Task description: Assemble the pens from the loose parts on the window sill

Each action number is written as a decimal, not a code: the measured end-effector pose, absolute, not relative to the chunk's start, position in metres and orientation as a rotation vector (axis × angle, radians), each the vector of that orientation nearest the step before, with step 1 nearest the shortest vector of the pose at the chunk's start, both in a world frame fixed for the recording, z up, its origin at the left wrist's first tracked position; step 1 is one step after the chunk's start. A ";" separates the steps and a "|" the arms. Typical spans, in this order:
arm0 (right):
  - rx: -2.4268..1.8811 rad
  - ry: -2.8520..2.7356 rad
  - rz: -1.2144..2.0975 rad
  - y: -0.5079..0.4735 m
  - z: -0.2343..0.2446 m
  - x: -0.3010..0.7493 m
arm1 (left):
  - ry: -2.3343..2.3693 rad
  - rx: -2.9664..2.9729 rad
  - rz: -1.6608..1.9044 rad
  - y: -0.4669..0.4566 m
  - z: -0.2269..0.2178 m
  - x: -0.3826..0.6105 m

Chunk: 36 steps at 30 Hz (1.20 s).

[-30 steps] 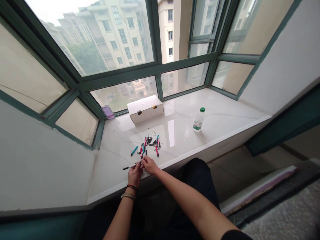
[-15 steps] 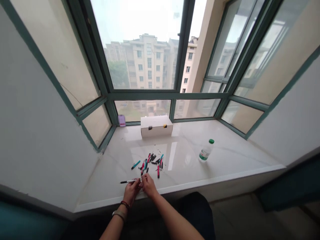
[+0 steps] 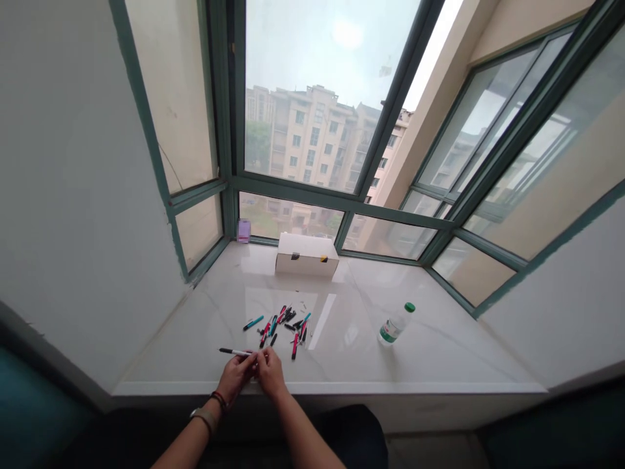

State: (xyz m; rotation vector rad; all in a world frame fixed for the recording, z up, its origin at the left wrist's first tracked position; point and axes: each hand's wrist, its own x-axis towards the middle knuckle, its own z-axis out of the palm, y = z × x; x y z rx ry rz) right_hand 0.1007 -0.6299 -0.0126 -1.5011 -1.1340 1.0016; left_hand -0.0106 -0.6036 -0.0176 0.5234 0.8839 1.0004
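My left hand (image 3: 235, 376) is closed on a thin white pen with a black tip (image 3: 233, 352) that sticks out to the left over the marble sill (image 3: 205, 352). My right hand (image 3: 270, 371) touches it fingertip to fingertip and pinches the pen's other end. Just beyond the hands lies a small heap of pens and pen parts (image 3: 286, 324), red, teal and black. One teal pen (image 3: 253, 322) lies apart at the left of the heap.
A shut white cardboard box (image 3: 306, 255) stands at the back by the window frame. A small purple thing (image 3: 243, 230) stands in the back left corner. A plastic water bottle with a green cap (image 3: 395, 324) stands at the right.
The camera has tilted up and swung, so more window and sky show. Both hands stay together on the pen near the sill's front edge.
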 end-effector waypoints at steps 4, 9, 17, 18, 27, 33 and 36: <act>-1.553 -1.169 1.078 -0.629 -0.004 0.102 | 0.896 0.543 0.991 -0.604 -0.020 -0.010; -1.551 -1.142 1.177 -0.628 0.005 0.101 | 0.903 0.537 1.026 -0.605 -0.019 -0.009; -1.491 -1.126 1.132 -0.625 -0.016 0.102 | 0.911 0.556 1.029 -0.604 -0.018 -0.007; -1.468 -1.122 1.168 -0.625 -0.017 0.102 | 0.899 0.559 1.039 -0.604 -0.019 -0.008; -1.465 -1.213 1.086 -0.628 -0.016 0.106 | 0.903 0.648 1.013 -0.600 -0.036 -0.010; -1.450 -1.193 1.142 -0.629 -0.013 0.105 | 0.899 0.636 1.008 -0.604 -0.027 -0.011; -1.428 -1.231 1.106 -0.631 -0.011 0.107 | 0.892 0.609 1.021 -0.607 -0.021 -0.012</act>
